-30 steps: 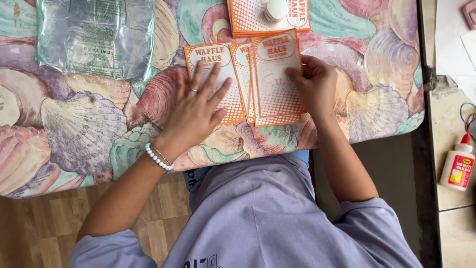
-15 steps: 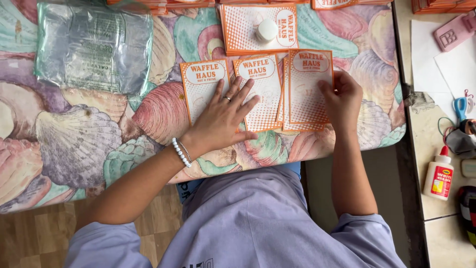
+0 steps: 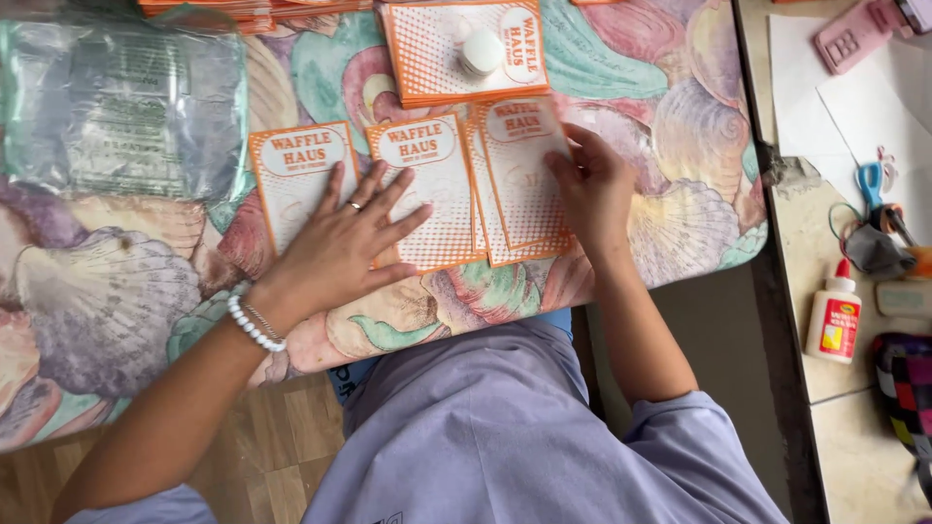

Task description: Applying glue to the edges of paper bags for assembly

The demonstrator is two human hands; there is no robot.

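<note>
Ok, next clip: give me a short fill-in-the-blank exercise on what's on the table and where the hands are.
1. The left hand lies flat, fingers spread, on orange-and-white ____.
2. A small white round object sits on the card stack at the table's ____ edge.
3. The glue bottle has a ____ cap.
4. The left wrist wears a white ____ bracelet.

Missing words: cards; far; red; bead

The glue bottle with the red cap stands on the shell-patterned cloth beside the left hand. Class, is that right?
No. The glue bottle stands on the side table to the person's right, off the shell-patterned cloth, far from the left hand, as the head view shows.
</note>
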